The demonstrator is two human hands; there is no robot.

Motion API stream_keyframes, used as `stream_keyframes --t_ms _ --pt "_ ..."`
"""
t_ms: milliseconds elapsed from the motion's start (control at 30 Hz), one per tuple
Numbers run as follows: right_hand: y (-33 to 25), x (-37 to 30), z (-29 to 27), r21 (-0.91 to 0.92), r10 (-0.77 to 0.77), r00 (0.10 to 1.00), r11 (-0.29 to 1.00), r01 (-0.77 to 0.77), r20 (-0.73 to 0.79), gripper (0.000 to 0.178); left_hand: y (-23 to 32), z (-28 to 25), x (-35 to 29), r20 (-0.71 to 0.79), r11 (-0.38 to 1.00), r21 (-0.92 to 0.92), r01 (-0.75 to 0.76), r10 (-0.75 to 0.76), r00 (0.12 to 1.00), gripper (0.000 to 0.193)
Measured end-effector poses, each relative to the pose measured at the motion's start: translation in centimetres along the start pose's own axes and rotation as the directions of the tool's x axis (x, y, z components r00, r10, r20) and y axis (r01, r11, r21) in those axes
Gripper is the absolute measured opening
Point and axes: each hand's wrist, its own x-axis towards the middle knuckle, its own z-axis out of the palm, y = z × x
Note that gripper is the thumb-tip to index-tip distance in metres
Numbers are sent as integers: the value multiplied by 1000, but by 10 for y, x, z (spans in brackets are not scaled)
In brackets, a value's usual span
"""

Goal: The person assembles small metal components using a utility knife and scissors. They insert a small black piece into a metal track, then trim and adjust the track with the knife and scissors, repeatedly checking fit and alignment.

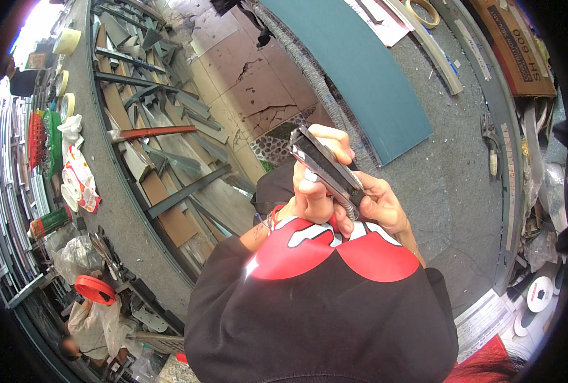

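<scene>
Close to my chest, both hands hold a narrow black and silver metal piece (327,167), tilted with its upper end toward the left. I cannot make out exactly what kind of fitting it is. My left hand (314,199) is closed around its middle and upper part, with a red band on the wrist. At the lower end, the fingers and thumb of my right hand (384,203) pinch the piece. Parts of its sides and underside are hidden by my fingers.
On the right, a grey work table (446,185) bears a blue-green panel (367,76), a hand tool (490,143) and a cardboard box (516,48). Left, a rack (169,159) holds many profile offcuts. Tape rolls (67,41) lie on the ledge beside it. Cracked tiles (249,70) cover the floor ahead.
</scene>
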Motion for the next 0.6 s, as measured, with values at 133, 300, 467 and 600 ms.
stream_keyframes --t_ms 133,300,467,600 --pt "-1 -1 -1 -48 46 997 998 -49 -59 64 3 5 -2 -73 992 81 100 -95 993 68" --pt "-3 -1 -2 -20 135 986 990 -137 -103 65 4 9 -3 -31 998 43 52 -51 998 69" --pt "-2 2 0 -25 118 990 992 -120 -78 60 -1 2 -4 32 998 -59 26 -24 999 60" --pt "-2 4 3 22 124 991 992 -123 -55 50 -3 0 -8 107 982 7 187 -187 977 61"
